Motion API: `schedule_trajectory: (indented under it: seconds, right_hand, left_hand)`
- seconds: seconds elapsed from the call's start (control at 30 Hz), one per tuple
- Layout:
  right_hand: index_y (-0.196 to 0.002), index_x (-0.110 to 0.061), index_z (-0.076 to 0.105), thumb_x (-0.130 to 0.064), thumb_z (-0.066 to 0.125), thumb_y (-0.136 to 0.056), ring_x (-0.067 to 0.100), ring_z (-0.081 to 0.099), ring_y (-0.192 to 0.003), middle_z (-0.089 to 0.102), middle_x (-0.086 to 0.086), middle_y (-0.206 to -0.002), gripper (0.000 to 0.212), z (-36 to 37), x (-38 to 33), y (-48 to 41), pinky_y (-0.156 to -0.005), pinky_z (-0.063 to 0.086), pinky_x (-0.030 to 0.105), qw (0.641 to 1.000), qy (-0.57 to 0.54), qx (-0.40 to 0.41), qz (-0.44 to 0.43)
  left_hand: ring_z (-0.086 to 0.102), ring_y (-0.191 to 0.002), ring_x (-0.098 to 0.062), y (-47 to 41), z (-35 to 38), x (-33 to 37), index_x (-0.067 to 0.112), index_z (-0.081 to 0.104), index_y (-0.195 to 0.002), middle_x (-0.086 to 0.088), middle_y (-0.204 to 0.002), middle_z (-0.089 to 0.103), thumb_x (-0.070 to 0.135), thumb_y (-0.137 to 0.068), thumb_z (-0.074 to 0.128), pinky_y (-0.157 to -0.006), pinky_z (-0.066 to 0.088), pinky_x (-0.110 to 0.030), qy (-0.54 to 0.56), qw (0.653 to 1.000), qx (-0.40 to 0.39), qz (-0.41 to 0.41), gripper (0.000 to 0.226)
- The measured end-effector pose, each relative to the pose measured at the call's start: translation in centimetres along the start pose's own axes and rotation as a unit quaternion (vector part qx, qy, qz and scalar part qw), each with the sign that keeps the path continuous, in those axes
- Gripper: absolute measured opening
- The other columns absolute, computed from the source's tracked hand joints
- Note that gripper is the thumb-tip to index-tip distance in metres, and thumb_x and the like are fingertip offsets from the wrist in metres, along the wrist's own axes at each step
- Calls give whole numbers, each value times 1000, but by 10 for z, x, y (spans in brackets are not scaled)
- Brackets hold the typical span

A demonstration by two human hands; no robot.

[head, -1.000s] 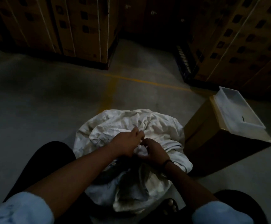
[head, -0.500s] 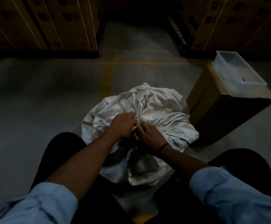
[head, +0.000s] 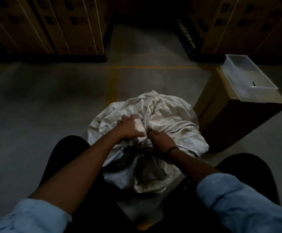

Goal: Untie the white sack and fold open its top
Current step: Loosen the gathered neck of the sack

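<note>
Both hands are meeting at the white sack's gathered neck; left hand is gripping bunched cloth, right hand is pinching the tie just beside it.

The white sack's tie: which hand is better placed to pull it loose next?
Probably the right hand: its fingers pinch the dark tie on the white sack. The left hand grips the bunched neck, so it can steady it.

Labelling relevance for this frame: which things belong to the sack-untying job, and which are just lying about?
Job: white sack; left hand; right hand, both gripping its gathered top.
Lying about: clear plastic tub on cardboard box; stacked cartons behind.
</note>
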State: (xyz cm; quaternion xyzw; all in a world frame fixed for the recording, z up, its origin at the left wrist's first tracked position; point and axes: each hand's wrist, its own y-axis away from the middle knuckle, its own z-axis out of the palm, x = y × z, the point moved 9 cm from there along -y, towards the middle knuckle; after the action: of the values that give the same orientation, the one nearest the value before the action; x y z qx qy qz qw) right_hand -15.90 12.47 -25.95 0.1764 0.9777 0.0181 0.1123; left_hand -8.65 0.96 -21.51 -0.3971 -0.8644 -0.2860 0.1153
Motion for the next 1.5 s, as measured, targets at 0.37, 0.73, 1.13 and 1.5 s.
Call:
schedule_trajectory:
  seconds: [0.37, 0.73, 1.13, 1.5]
  right_hand:
    - [-93, -10, 51, -20, 56, -87, 28, 52, -68, 55, 10, -84, 13, -18, -81, 28, -60, 36, 38, 924, 140, 239, -264]
    - [-103, -11, 61, -19, 70, -76, 25, 58, -97, 61, 7, -103, 29, -94, -45, 31, -82, 48, 42, 953, -107, 244, -143]
    - [-154, -20, 5, -55, 65, -76, 29, 62, -96, 68, 9, -106, 105, -90, 9, -19, -95, 28, 44, 983, 105, 138, 55]
    - [-146, -25, 36, -63, 63, -69, 35, 34, -133, 38, 11, -147, 90, -113, 61, -14, -109, 23, 50, 989, 90, 104, 56]
  left_hand:
    - [8, -150, -35, 5, 34, -31, 24, -15, -154, -16, -164, -1, 57, -64, 83, -118, 24, -50, 352, 920, 68, -158, 138]
    - [69, -102, -27, 4, 10, -15, 11, 66, -117, -9, -111, 73, 43, -68, 84, -92, 57, -40, 480, 875, 71, 0, 61]
    - [66, -110, -15, 42, -11, -3, 17, 63, -121, -1, -119, 71, 13, -83, 75, -90, 53, -25, 365, 898, -201, 141, 41]
    - [70, -94, -21, 37, -41, -46, 7, 68, -110, -11, -106, 73, 65, -36, 91, -86, 56, -33, 421, 889, -161, 78, 96]
